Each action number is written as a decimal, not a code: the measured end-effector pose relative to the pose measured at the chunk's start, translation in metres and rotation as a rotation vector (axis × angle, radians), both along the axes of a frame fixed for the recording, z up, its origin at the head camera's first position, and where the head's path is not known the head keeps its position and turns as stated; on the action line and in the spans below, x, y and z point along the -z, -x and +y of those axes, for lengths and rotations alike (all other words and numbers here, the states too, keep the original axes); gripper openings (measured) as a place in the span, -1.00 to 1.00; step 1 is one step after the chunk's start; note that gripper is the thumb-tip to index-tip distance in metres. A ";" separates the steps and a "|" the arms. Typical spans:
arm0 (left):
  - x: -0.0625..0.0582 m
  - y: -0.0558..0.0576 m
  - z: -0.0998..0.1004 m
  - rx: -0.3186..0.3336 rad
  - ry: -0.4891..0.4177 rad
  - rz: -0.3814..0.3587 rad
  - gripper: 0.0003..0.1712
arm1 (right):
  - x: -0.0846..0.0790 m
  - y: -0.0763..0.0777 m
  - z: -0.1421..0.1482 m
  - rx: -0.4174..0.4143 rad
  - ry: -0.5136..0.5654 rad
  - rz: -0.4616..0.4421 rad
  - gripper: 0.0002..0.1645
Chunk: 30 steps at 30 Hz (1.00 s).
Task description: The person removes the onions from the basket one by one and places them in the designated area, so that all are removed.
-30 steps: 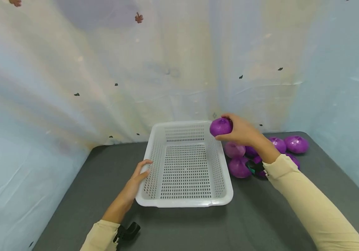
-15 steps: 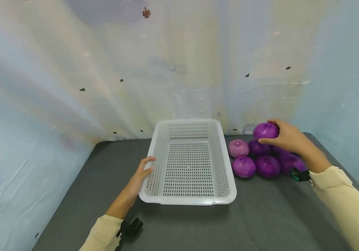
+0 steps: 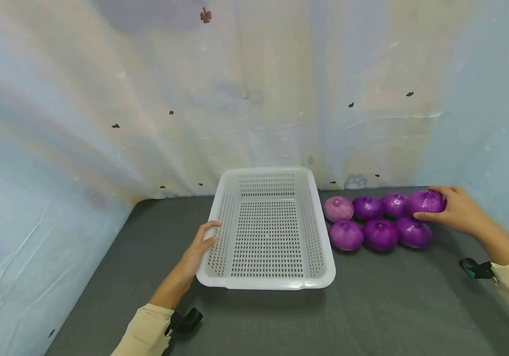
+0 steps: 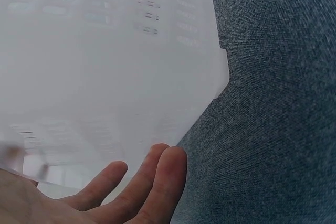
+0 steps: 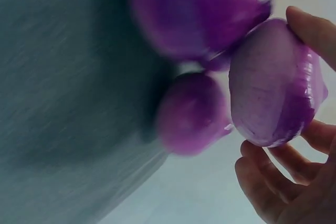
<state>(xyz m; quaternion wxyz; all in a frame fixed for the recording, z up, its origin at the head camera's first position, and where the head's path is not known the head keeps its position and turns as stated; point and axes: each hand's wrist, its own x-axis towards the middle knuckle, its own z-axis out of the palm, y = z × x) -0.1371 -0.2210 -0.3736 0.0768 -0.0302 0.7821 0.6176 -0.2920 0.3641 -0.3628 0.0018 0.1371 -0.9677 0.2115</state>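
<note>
My right hand (image 3: 458, 211) holds a purple onion (image 3: 426, 202) between thumb and fingers, at the right end of the back row of onions. In the right wrist view this onion (image 5: 273, 85) lies close against a larger-looking one (image 5: 199, 11); whether it touches the table cannot be told. Several other purple onions (image 3: 380, 235) stand in two rows, with a paler pinkish one (image 3: 338, 209) at the back left. My left hand (image 3: 197, 253) grips the left rim of a white perforated plastic basket (image 3: 266, 284), which has nothing in it. Fingers (image 4: 172, 174) show outside its wall.
The onions stand just right of the basket on a dark grey table (image 3: 370, 306). A pale patterned curtain (image 3: 258, 99) hangs behind and at both sides. Black straps (image 3: 185, 321) sit at the wrists.
My right hand has carried the onion rightward from the basket's right rim, over the other onions, and down to the back row's right end. The left hand stays on the basket.
</note>
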 end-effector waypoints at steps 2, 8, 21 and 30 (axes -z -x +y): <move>0.000 0.001 0.000 0.009 0.000 0.001 -0.55 | 0.006 -0.004 0.011 0.008 0.006 0.011 0.15; -0.002 0.003 0.000 0.007 0.000 -0.005 -0.57 | 0.024 -0.015 0.034 0.078 -0.018 0.033 0.16; 0.001 0.003 0.000 0.006 0.003 -0.010 -0.56 | 0.042 -0.021 0.048 0.052 -0.069 -0.003 0.19; 0.003 0.002 -0.002 0.028 -0.032 0.007 -0.55 | 0.045 -0.023 0.045 0.051 -0.072 -0.042 0.20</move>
